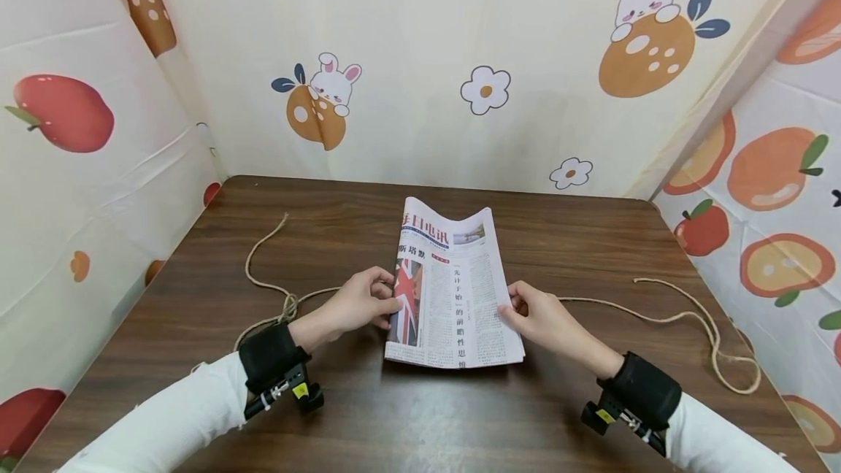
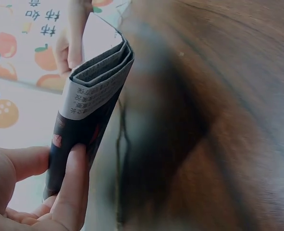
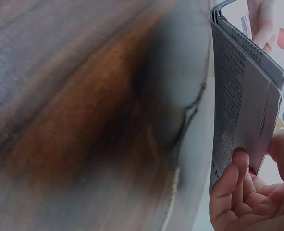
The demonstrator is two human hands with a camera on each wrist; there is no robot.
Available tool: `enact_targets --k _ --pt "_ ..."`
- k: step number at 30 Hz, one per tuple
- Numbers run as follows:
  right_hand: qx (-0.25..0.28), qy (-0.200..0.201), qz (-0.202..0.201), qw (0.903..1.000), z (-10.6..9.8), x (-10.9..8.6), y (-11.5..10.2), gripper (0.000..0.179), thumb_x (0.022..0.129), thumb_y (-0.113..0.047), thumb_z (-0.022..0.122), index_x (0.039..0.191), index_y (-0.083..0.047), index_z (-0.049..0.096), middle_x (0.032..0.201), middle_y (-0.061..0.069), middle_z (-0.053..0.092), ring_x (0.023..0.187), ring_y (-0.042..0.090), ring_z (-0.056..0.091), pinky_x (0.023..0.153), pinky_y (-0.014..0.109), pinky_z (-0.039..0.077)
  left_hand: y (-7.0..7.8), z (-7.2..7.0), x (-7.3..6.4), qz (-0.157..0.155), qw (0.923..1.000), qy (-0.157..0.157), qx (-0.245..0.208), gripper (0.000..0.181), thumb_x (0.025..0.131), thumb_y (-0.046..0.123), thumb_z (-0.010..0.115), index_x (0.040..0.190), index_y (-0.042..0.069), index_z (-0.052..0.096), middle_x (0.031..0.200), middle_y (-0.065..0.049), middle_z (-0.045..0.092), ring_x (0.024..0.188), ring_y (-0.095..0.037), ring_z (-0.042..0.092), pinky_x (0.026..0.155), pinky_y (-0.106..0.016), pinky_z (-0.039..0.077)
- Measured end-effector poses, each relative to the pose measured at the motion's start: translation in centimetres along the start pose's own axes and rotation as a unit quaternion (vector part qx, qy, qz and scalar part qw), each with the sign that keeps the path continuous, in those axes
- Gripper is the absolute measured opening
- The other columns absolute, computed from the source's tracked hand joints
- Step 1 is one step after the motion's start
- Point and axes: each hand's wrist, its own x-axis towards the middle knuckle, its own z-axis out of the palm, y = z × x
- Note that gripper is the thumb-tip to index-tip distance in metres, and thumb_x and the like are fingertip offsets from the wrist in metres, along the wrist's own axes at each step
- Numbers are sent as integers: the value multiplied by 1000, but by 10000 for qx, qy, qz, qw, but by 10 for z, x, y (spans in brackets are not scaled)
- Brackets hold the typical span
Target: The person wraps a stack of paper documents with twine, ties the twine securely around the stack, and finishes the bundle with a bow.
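Note:
A folded newspaper (image 1: 453,290) with a flag picture on its left side is held up over the middle of the table. My left hand (image 1: 364,298) grips its left edge, thumb in front and fingers behind. On the opposite edge my right hand (image 1: 542,316) pinches the paper the same way. Several folded layers show along the newspaper's lower end (image 2: 103,67) in the left wrist view. A thin tan rope (image 1: 604,303) passes behind the newspaper, and its middle stretch is hidden there.
Left of the paper the rope has a loop and a loose end (image 1: 250,261); on the right it curls near the table's (image 1: 447,422) edge. Printed cloth with fruit and rabbits (image 1: 420,35) hangs behind and at both sides.

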Motion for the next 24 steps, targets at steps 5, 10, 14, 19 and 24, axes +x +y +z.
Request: enact_targets --k 5,10,14,19,24 --pt "-12 -274 -126 9995 11 -2 5 14 85 -15 63 92 -6 56 69 -7 54 55 2 44 50 19 37 -13 2 -1 -74 9999 -27 104 38 85 6 62 116 -5 42 91 -13 65 70 -16 62 63 -37 54" --pt "-91 -515 -33 9986 16 -3 11 16 85 -15 63 94 -5 56 71 -7 55 56 1 45 51 19 38 -20 4 1 -175 9995 82 245 37 84 5 63 114 -4 43 89 -12 65 70 -16 62 62 -36 54" --pt "-92 -573 -16 9983 15 -3 15 16 86 -16 62 95 -5 56 72 -7 56 57 0 45 52 20 38 -22 3 3 -190 9993 86 311 37 84 5 63 114 -5 44 89 -12 65 71 -17 63 62 -36 54" --pt "-118 -681 42 9976 13 -3 17 16 86 -18 62 95 -6 57 72 -6 57 57 1 45 52 20 38 -25 0 4 -218 9992 33 342 37 84 5 63 114 -6 44 89 -13 64 70 -17 64 61 -35 54" --pt "-212 -771 236 9965 11 -4 22 20 88 -19 60 102 -5 58 71 -6 56 55 3 45 50 21 37 -26 -5 2 -311 9981 156 500 34 83 6 65 110 -6 49 85 -12 65 66 -18 63 58 -34 54"
